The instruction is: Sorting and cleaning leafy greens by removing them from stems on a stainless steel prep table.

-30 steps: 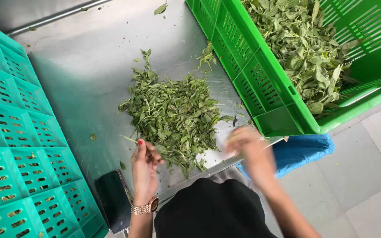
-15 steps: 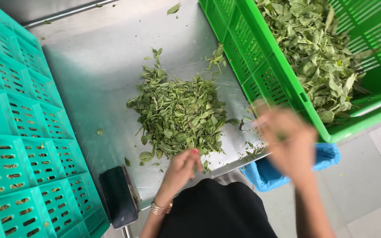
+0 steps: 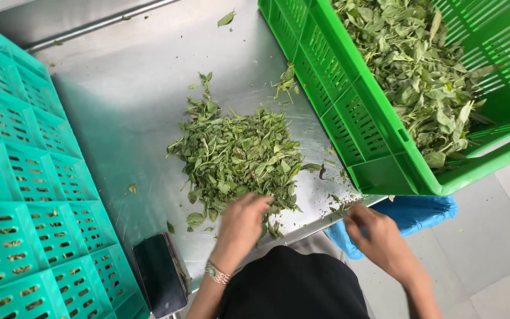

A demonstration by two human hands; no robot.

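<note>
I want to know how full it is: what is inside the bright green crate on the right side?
The bright green crate holds a heap of loose green leaves with thin stems. The heap covers most of the bottom, so anything under the leaves cannot be seen. The far slotted wall is bare.

I am seeing the person wearing a black top (image 3: 293, 286), both forearms bare, a gold-coloured bracelet (image 3: 218, 273) circling the left wrist.

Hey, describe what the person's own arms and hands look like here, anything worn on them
Both hands are bare, with no gloves. The left hand has a gold-toned metal watch or bracelet around its wrist. The right hand shows no ring or band that I can make out. Both forearms are uncovered as far as the picture shows; no sleeves reach them.
</note>
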